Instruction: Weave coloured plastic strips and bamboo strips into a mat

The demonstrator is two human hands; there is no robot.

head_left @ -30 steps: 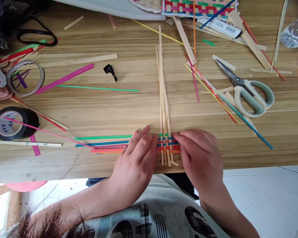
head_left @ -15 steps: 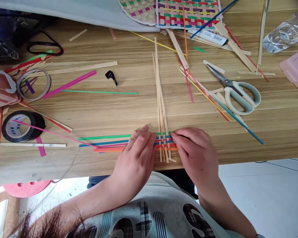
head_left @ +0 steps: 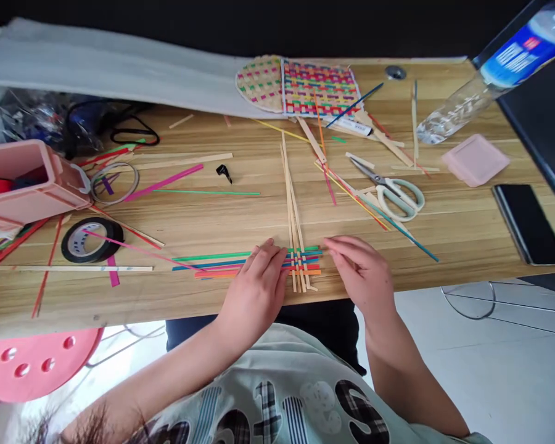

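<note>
My left hand (head_left: 254,280) lies over the coloured strips (head_left: 213,267), its fingers pressed on them beside the woven crossing. Green, blue, pink, red and orange strips run sideways under that hand. Several pale bamboo strips (head_left: 290,197) stand lengthwise and interlace with them near the table's front edge. Just right of the coloured ends is my right hand (head_left: 363,271), thumb and forefinger close together, apart from the weave. Nothing shows between those fingertips. My left palm hides part of the coloured strips.
Scissors (head_left: 391,188) and loose strips lie to the right, with a phone (head_left: 530,223), pink lid (head_left: 475,160) and water bottle (head_left: 490,77) beyond. Black tape (head_left: 92,239) and a pink box (head_left: 32,191) are at the left. A woven piece (head_left: 321,89) lies at the back.
My right hand has come off the right ends of the coloured strips and sits slightly apart from them. My left hand stays on the weave. The head view has shifted, showing more table.
</note>
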